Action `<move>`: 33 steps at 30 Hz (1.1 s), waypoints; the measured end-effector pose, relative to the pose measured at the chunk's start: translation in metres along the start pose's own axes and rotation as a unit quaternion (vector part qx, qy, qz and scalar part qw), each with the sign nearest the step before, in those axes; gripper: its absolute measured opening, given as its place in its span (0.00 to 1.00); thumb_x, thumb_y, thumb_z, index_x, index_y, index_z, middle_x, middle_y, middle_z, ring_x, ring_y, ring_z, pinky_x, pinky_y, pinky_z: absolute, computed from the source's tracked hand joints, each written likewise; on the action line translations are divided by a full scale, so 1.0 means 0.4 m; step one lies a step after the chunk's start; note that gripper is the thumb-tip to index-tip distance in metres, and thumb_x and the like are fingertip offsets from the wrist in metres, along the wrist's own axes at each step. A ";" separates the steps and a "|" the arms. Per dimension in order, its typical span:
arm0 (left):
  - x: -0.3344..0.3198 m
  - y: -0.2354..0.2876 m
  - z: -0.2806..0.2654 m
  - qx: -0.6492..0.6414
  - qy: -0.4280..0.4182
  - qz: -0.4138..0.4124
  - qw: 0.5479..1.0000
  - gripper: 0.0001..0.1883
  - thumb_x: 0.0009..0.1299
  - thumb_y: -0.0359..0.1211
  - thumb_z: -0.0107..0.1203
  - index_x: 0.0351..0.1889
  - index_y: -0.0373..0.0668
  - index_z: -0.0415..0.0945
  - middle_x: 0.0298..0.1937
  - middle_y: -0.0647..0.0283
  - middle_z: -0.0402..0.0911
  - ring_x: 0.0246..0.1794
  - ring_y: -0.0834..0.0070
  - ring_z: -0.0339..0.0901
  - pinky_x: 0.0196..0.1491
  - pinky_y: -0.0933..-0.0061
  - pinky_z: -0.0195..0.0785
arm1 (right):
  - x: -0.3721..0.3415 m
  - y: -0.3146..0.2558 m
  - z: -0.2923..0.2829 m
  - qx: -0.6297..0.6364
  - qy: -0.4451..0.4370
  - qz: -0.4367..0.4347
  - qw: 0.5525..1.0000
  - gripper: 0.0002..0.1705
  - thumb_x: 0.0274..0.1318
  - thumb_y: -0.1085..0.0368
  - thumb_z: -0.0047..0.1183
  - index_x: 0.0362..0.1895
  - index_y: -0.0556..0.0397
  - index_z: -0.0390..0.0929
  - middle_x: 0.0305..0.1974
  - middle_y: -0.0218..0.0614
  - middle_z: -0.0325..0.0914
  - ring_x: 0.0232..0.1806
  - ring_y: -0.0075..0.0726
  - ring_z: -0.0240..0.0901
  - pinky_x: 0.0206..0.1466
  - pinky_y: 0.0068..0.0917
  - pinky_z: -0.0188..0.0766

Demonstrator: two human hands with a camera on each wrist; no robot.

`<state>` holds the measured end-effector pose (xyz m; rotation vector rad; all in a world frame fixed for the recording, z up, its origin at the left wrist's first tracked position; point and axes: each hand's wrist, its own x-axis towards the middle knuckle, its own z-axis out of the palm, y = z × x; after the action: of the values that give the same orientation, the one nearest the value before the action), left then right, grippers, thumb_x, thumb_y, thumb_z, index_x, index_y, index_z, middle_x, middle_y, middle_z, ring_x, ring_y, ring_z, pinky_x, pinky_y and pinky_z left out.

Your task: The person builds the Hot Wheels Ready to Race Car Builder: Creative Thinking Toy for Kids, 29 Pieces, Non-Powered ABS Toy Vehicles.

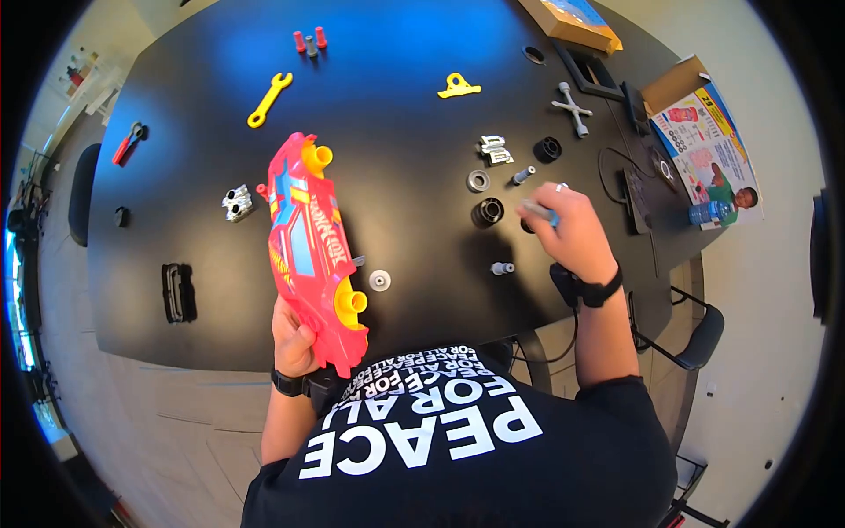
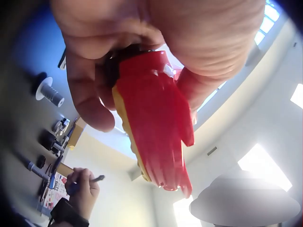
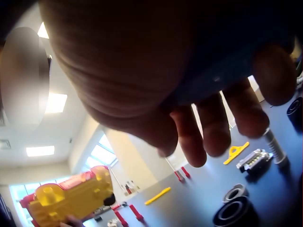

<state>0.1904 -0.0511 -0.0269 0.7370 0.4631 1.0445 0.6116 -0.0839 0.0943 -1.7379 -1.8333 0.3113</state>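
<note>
Both sides gripping on my feed lol
Left hand (image 1: 295,341) holds the red toy car (image 1: 304,233), right hand (image 1: 572,227) curls round something blue (image 3: 215,71).

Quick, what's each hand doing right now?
Left hand: closed, holding the red toy car.
Right hand: closed, holding a blue tool; exact kind unclear.

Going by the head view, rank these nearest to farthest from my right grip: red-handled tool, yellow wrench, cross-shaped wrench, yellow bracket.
1. Cross-shaped wrench: ahead of your right grip.
2. Yellow bracket: ahead and to the left.
3. Yellow wrench: well to the left of the yellow bracket.
4. Red-handled tool: farthest left of the four.
</note>
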 end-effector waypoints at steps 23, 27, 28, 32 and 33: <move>-0.004 -0.021 0.029 -0.041 0.011 -0.065 0.997 0.60 0.53 0.37 0.91 0.81 0.37 0.61 0.73 0.55 0.80 0.70 0.65 0.83 0.72 0.58 0.78 | 0.010 -0.032 0.034 0.389 -0.112 0.014 0.914 0.33 0.59 0.76 0.71 0.68 0.56 0.78 0.66 0.45 0.84 0.60 0.36 0.81 0.70 0.40 0.77; -0.002 -0.029 0.025 -0.037 -0.001 -0.066 0.997 0.59 0.55 0.39 0.90 0.81 0.36 0.61 0.73 0.55 0.80 0.71 0.65 0.82 0.73 0.59 0.77 | -0.016 -0.082 0.061 0.546 -0.078 0.019 0.834 0.41 0.58 0.80 0.70 0.76 0.60 0.73 0.66 0.53 0.83 0.58 0.36 0.82 0.62 0.34 0.82; -0.004 -0.029 0.022 -0.033 -0.002 -0.067 0.997 0.59 0.56 0.39 0.89 0.81 0.36 0.61 0.74 0.55 0.80 0.71 0.65 0.82 0.73 0.59 0.77 | -0.016 -0.111 0.060 0.555 -0.070 0.058 0.827 0.39 0.58 0.81 0.70 0.75 0.60 0.74 0.67 0.51 0.82 0.59 0.35 0.82 0.61 0.32 0.83; -0.009 -0.024 0.012 -0.028 -0.014 -0.071 0.997 0.58 0.58 0.40 0.88 0.82 0.35 0.61 0.75 0.54 0.79 0.71 0.64 0.82 0.73 0.58 0.76 | 0.010 -0.134 0.100 0.522 -0.017 0.059 0.851 0.36 0.55 0.82 0.71 0.70 0.59 0.80 0.67 0.45 0.80 0.62 0.32 0.80 0.50 0.23 0.82; -0.011 -0.022 0.013 -0.046 -0.023 -0.082 0.995 0.59 0.58 0.41 0.87 0.83 0.34 0.60 0.76 0.53 0.78 0.72 0.64 0.81 0.74 0.58 0.75 | 0.022 -0.137 0.111 0.522 -0.016 0.057 0.851 0.36 0.55 0.82 0.71 0.70 0.59 0.80 0.67 0.45 0.80 0.62 0.32 0.80 0.50 0.23 0.82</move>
<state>0.1974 -0.0593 -0.0299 0.6290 0.4247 0.8879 0.5414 -0.0723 0.0908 -1.0303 -1.1531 1.1395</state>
